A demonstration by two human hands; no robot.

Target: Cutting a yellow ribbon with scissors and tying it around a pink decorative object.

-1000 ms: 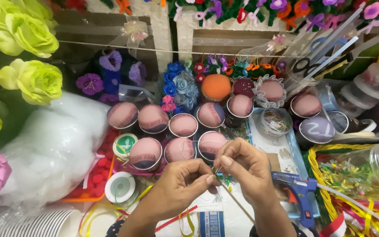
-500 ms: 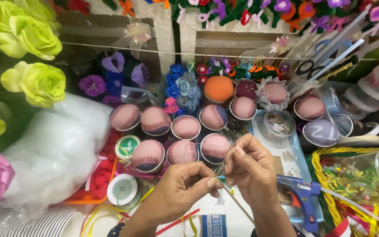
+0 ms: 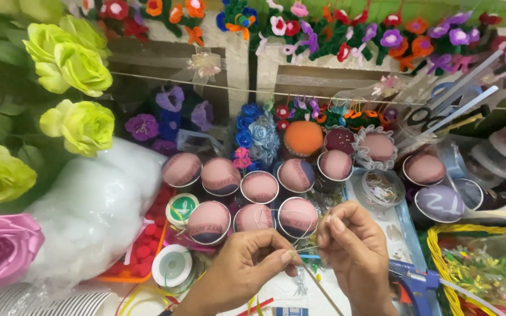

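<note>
Thread, a thin pale strand (image 3: 307, 250), sits pinched between left hand (image 3: 247, 266) and right hand (image 3: 352, 248), above the clustered pink-lidded round plastic jars (image 3: 259, 187). I judge slack could snag a lid, or the strand could slip from either pinch.

The crowded table (image 3: 276, 295) bears round pink-topped containers (image 3: 259, 187) just beyond the hands (image 3: 253, 266), thread spools (image 3: 172, 266) to their left, a blue glue gun (image 3: 417, 289) to their right.
</note>
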